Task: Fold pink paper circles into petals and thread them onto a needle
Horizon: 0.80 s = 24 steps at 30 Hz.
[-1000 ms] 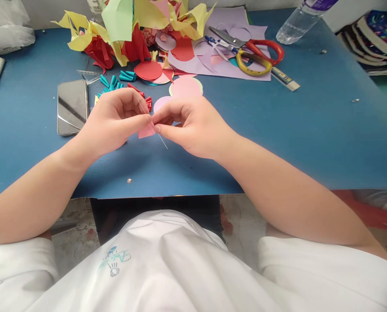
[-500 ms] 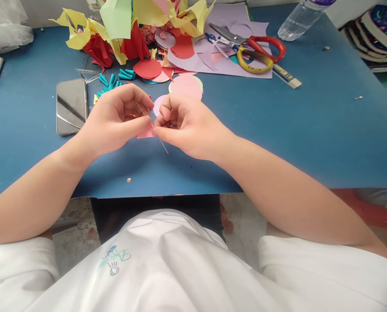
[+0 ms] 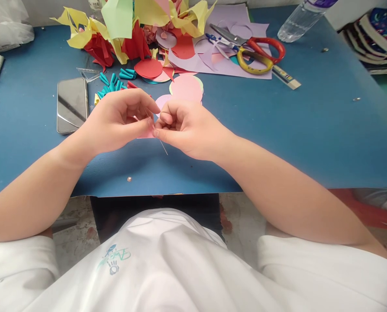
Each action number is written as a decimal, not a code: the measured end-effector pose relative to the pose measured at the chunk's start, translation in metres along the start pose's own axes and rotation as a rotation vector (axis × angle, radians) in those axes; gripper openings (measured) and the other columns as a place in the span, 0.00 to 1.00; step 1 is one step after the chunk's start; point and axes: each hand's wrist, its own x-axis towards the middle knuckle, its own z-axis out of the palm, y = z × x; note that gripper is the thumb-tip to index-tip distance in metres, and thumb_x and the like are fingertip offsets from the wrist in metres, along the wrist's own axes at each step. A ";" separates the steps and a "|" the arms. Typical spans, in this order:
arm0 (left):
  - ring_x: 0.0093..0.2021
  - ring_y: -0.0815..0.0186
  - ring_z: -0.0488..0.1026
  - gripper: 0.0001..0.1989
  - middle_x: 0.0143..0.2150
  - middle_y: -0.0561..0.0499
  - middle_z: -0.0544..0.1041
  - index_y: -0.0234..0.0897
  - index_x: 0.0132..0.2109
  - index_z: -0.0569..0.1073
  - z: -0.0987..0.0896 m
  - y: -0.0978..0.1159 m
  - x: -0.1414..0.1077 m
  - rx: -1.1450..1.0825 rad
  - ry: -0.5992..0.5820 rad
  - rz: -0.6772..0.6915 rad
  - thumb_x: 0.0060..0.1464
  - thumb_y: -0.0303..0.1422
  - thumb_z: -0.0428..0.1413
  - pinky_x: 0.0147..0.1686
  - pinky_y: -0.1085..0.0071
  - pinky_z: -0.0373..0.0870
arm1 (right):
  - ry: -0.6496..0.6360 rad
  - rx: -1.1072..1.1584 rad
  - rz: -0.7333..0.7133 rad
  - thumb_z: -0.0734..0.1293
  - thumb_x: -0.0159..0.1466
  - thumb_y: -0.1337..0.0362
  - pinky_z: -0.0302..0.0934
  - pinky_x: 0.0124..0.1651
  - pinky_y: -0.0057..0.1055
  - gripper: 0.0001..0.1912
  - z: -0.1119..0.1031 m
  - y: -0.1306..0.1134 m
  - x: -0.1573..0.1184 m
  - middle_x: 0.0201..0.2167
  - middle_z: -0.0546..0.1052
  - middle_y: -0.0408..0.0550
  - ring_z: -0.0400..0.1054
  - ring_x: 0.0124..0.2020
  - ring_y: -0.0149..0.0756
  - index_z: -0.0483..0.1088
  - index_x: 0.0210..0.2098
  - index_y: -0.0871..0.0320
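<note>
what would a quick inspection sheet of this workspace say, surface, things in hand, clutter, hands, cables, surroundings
Surface: blue tabletop, a small shiny bead near its front edge
Things in hand: pink paper, mostly hidden; a thin rod sticks out below
Clutter: phone, teal paper rolls, paper circles, scissors on a purple sheet, crumpled yellow paper
Left hand: fingers pinching the pink paper
Right hand: fingers pinching at the paper's edge, beside the rod
Cables: nothing seen
Surroundings: water bottle far right, plastic bag far left
</note>
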 end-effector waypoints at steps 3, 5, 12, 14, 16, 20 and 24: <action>0.40 0.64 0.88 0.09 0.40 0.49 0.90 0.39 0.46 0.89 0.001 0.000 0.000 0.031 0.031 0.030 0.60 0.29 0.78 0.37 0.70 0.85 | 0.032 -0.061 -0.011 0.81 0.69 0.75 0.63 0.38 0.35 0.27 -0.002 0.002 0.000 0.33 0.74 0.38 0.65 0.34 0.34 0.60 0.35 0.48; 0.38 0.65 0.85 0.07 0.39 0.50 0.88 0.41 0.43 0.90 0.002 0.000 0.001 0.063 0.058 0.060 0.58 0.27 0.75 0.35 0.71 0.81 | 0.069 -0.083 -0.063 0.82 0.69 0.73 0.69 0.43 0.36 0.26 -0.003 0.003 0.000 0.37 0.78 0.40 0.73 0.38 0.37 0.61 0.35 0.48; 0.33 0.70 0.82 0.08 0.37 0.53 0.88 0.40 0.41 0.90 0.006 -0.001 0.001 0.143 0.048 0.128 0.58 0.25 0.66 0.34 0.72 0.80 | 0.131 -0.166 -0.093 0.78 0.66 0.76 0.69 0.44 0.39 0.25 -0.005 0.001 -0.002 0.36 0.82 0.40 0.78 0.39 0.39 0.60 0.35 0.47; 0.34 0.70 0.83 0.08 0.36 0.53 0.88 0.40 0.41 0.90 0.006 -0.002 0.000 0.176 0.048 0.150 0.58 0.25 0.66 0.35 0.73 0.82 | 0.140 -0.218 -0.074 0.77 0.66 0.77 0.68 0.44 0.40 0.25 -0.005 -0.001 -0.002 0.36 0.82 0.41 0.78 0.39 0.40 0.59 0.34 0.47; 0.35 0.68 0.83 0.08 0.36 0.52 0.88 0.40 0.41 0.90 0.006 -0.003 -0.001 0.204 0.035 0.148 0.58 0.26 0.65 0.35 0.72 0.83 | 0.136 -0.254 -0.040 0.77 0.66 0.78 0.68 0.43 0.40 0.26 -0.005 -0.004 -0.001 0.37 0.82 0.42 0.78 0.40 0.42 0.58 0.33 0.47; 0.36 0.67 0.84 0.08 0.37 0.52 0.89 0.40 0.42 0.88 0.008 0.001 -0.002 0.245 0.009 0.129 0.60 0.27 0.64 0.35 0.72 0.82 | 0.131 -0.279 0.044 0.76 0.66 0.81 0.67 0.44 0.41 0.28 -0.002 -0.013 -0.003 0.36 0.82 0.42 0.79 0.41 0.43 0.57 0.32 0.48; 0.37 0.67 0.84 0.07 0.37 0.52 0.89 0.40 0.41 0.88 0.010 0.006 -0.002 0.255 0.013 0.081 0.59 0.29 0.64 0.35 0.71 0.81 | 0.128 -0.264 0.074 0.76 0.66 0.83 0.68 0.44 0.40 0.30 -0.001 -0.018 -0.005 0.36 0.83 0.41 0.81 0.42 0.42 0.56 0.32 0.49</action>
